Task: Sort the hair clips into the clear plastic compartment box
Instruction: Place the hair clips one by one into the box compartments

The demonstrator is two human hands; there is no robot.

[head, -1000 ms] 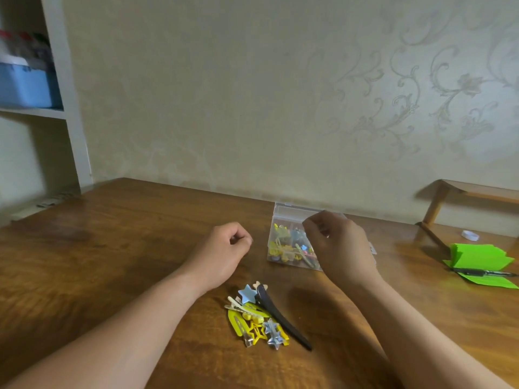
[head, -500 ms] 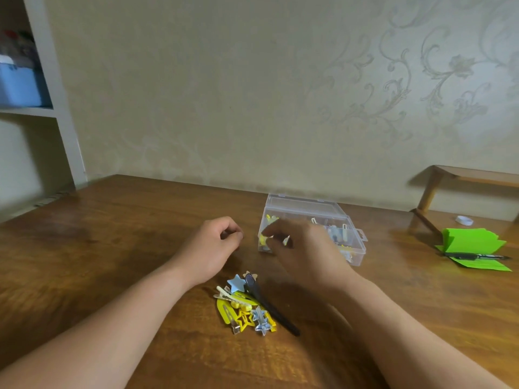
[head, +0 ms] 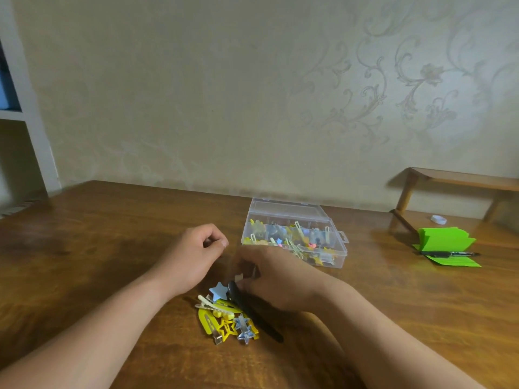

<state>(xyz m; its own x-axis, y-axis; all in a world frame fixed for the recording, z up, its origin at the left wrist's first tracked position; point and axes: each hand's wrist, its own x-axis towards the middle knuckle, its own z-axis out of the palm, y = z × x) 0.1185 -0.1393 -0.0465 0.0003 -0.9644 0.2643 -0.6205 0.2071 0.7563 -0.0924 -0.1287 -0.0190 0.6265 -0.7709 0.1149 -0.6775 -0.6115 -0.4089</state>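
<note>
1. Wooden surface carries the clear plastic compartment box. Its lid is flipped back and many clips already sit in its cells.
2. The pile of loose hair clips lies on the person's side of the box, a bit left of it and apart from it.
3. Key relation: the right hand sits between box and pile. Its fingers reach the box-side tip of the long black clip, and a blue star clip is just beside them.
4. The black clip's long axis runs away from the box, toward the person and slightly right.
5. Right fingers are blurred, so I cannot tell if they grip anything.
6. The left hand, left of the box, is a loose fist with nothing visible in it. The right hand is nearer the clip tip.
7. Change: half a second ago the right hand was at the box's near-left corner, and now it is down at the pile. Left hand, pile and box are unchanged.
</note>
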